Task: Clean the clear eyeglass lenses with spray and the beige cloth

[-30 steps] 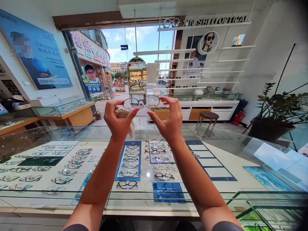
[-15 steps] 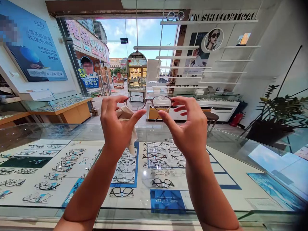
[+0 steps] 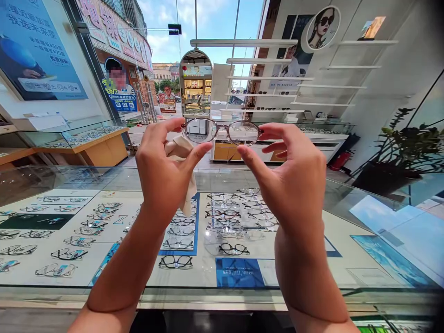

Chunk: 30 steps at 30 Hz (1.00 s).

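A pair of eyeglasses point(image 3: 222, 126) with thin dark rims and clear round lenses is held up in front of me, above the glass counter. My left hand point(image 3: 164, 162) grips its left end between thumb and fingers. A beige cloth point(image 3: 189, 189) is also in that hand, hanging down behind the thumb and palm. My right hand point(image 3: 294, 171) pinches the right end of the eyeglasses, its lower fingers loosely curled. The temples point away from me and are mostly hidden.
Beneath my forearms is a glass display counter point(image 3: 138, 290) with rows of spectacle frames point(image 3: 175, 262) inside. Beyond stand an arched mirror point(image 3: 197, 101), white wall shelves point(image 3: 260, 61) and a low white cabinet point(image 3: 322, 143). A potted plant point(image 3: 391, 162) and a fire extinguisher point(image 3: 340, 160) are at right.
The eyeglasses have risen slightly in view and look nearer and larger. My right hand has moved a little outward to the right. The camera has tilted down, and both hands keep their hold.
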Each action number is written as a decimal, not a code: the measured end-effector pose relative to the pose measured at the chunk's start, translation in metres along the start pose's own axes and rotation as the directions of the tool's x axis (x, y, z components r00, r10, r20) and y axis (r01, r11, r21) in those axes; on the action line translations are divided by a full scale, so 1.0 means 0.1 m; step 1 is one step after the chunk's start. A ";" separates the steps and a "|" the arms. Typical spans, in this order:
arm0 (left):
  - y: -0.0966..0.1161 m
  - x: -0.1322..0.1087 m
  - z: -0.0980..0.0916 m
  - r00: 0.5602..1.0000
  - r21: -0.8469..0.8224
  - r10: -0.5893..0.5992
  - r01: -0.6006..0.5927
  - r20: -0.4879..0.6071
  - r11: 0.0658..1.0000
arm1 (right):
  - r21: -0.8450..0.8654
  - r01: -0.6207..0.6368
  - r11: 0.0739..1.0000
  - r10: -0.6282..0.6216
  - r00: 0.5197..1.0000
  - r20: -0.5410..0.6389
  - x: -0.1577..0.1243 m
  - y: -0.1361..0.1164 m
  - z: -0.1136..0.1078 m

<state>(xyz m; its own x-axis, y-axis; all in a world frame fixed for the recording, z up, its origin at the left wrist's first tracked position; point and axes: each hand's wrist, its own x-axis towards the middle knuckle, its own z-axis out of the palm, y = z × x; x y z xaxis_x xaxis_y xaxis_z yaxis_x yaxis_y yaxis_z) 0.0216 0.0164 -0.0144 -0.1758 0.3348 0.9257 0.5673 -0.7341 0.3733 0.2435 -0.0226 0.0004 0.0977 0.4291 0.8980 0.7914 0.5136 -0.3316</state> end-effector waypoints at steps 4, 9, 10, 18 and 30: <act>0.01 -0.01 0.01 1.000 0.004 0.025 -0.025 -0.016 1.000 | 0.002 -0.008 1.000 0.008 1.000 -0.011 0.00 0.00 -0.01; 0.06 0.02 0.00 0.996 0.047 0.072 -0.070 -0.044 0.996 | 0.004 0.049 0.999 -0.049 0.998 -0.027 -0.02 0.01 -0.02; 0.07 0.02 -0.01 0.996 0.051 0.078 -0.075 -0.048 0.996 | 0.005 0.056 0.998 -0.055 0.998 -0.030 -0.02 0.01 -0.01; 0.12 0.01 0.00 0.995 0.038 0.079 -0.077 -0.060 0.996 | 0.038 0.041 0.998 -0.042 0.999 0.020 -0.03 0.03 0.01; 0.18 -0.03 0.05 0.973 0.102 0.190 -0.177 -0.135 0.979 | 0.014 0.062 0.998 -0.062 0.998 0.000 -0.04 0.05 0.01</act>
<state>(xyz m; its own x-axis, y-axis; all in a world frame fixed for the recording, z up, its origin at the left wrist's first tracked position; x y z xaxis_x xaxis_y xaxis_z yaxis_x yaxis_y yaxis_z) 0.0364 0.0055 -0.0113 -0.1718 0.1070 0.9793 0.6685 -0.7175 0.1957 0.2466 -0.0204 -0.0050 0.0482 0.3965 0.9168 0.7872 0.5499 -0.2792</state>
